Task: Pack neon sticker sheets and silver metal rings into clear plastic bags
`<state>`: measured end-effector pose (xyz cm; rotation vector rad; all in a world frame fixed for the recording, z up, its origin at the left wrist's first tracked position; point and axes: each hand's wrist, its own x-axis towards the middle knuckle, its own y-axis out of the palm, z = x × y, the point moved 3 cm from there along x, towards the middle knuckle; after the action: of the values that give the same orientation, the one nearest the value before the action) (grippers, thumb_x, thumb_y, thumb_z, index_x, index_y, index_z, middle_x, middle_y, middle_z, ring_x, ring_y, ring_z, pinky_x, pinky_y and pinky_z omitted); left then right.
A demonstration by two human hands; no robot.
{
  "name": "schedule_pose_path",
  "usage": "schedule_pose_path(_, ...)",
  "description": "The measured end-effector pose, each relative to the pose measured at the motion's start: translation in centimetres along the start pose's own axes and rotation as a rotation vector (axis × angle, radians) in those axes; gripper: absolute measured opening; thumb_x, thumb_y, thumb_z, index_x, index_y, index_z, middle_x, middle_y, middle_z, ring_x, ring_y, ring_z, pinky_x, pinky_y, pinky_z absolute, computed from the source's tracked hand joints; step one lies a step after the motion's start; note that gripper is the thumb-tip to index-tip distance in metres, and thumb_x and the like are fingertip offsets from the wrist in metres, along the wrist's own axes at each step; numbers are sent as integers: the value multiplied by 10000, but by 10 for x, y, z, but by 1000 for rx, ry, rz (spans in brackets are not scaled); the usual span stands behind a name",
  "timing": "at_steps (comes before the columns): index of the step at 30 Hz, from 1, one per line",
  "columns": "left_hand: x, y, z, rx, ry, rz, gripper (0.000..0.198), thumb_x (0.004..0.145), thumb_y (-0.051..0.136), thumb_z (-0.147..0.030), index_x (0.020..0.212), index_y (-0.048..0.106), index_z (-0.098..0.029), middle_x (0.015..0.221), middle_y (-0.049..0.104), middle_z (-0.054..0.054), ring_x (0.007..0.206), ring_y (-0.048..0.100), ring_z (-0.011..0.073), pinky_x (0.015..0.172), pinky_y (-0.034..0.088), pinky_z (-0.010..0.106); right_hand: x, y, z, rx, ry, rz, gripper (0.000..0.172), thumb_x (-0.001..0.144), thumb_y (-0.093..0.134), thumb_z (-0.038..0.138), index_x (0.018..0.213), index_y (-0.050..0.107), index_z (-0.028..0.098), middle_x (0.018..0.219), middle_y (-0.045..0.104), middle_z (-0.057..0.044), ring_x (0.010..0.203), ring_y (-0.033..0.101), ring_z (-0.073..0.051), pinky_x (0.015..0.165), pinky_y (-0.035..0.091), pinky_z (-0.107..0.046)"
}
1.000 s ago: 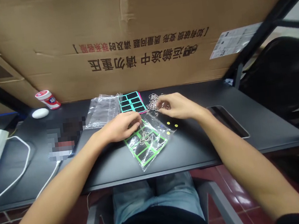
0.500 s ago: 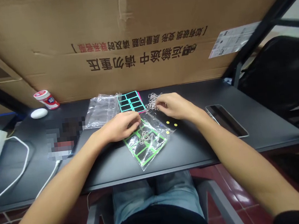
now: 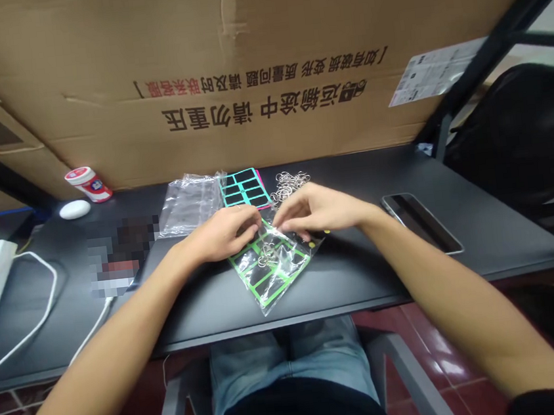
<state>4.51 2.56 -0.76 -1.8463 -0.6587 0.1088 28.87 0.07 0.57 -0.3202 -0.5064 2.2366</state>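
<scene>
A clear plastic bag (image 3: pixel 291 275) lies at the table's front with a green-and-black label sheet (image 3: pixel 261 293) and several metal rings (image 3: pixel 267 256) showing through it. My left hand (image 3: pixel 227 232) is closed on the bag's upper left edge. Across from it, my right hand (image 3: pixel 326 207) has thumb and fingers pinched at the bag's upper end; whatever is between the fingertips is too small to tell. Behind the right hand is a pile of metal rings (image 3: pixel 294 182). A teal-and-black label sheet (image 3: pixel 244 190) lies beyond the bag, over something pink.
Clear plastic bags (image 3: pixel 188 207) lie left of the teal sheet. A phone (image 3: pixel 422 224) rests on the right. Small yellow dots (image 3: pixel 312 245) sit beside the green sheet. A red-and-white bottle (image 3: pixel 90 185), a white oval object (image 3: pixel 74 209) and white cables (image 3: pixel 51 297) are leftward. Cardboard (image 3: pixel 270 142) stands behind.
My right hand has come from the ring pile toward me and left, to the bag's upper end. My left hand stays on the bag's edge.
</scene>
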Motion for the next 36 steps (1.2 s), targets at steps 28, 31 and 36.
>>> schedule_pose_path(28, 1, 0, -1, 4, -13, 15, 178, 1117, 512, -307, 1071, 650, -204, 996, 742, 68, 869, 682, 198, 799, 518, 332, 11, -26, -43, -432, 140, -273, 281, 811, 916, 326, 1021, 774, 203, 919, 807, -22, 836, 735, -198, 754, 538, -301)
schedule_pose_path(31, 1, 0, -2, 2, -15, 23, 179, 1115, 513, -306, 1075, 652, -200, 1007, 745, 69, 883, 683, 200, 808, 520, 334, 11, -26, -41, -401, 90, -285, 206, 818, 879, 287, 974, 770, 209, 901, 809, -14, 837, 744, -196, 759, 546, -305)
schedule_pose_path(36, 1, 0, -2, 1, -13, 20, 163, 1116, 518, -286, 1073, 648, -198, 1012, 745, 68, 869, 676, 192, 802, 512, 332, 6, -27, -25, -324, -5, -378, 92, 867, 829, 286, 900, 780, 217, 893, 829, -30, 838, 777, -216, 810, 587, -352)
